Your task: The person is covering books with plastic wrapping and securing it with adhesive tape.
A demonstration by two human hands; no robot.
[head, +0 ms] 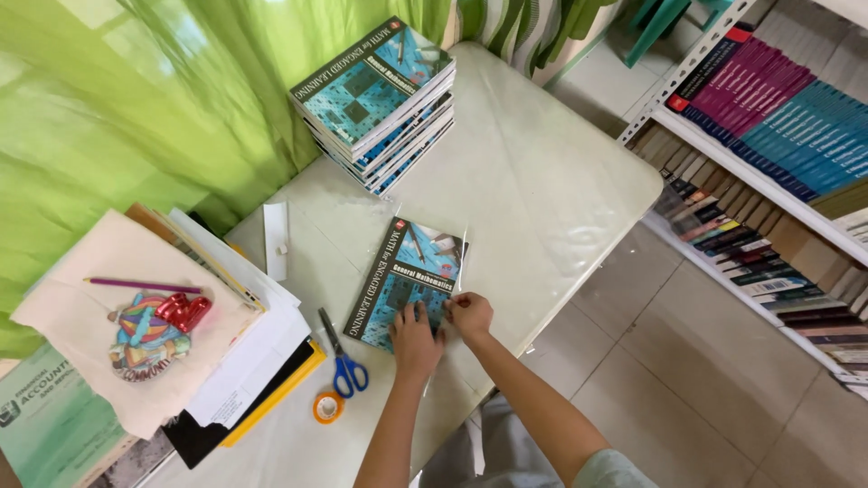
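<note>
A teal and black paperback book [409, 276] lies flat on the white table [533, 172], on a sheet of clear plastic wrap [479, 271] that sticks out around it. My left hand [415, 342] presses flat on the book's near edge, fingers spread. My right hand [471, 314] pinches the book's near right corner together with the plastic. A stack of several matching books [380, 101] stands at the far side of the table.
Blue-handled scissors [342, 360] and an orange tape roll [328, 407] lie left of my hands. A pile of papers and folders [172, 334] with a purple pencil [140, 286] fills the left. A bookshelf [768, 163] stands right; green curtain [136, 99] behind.
</note>
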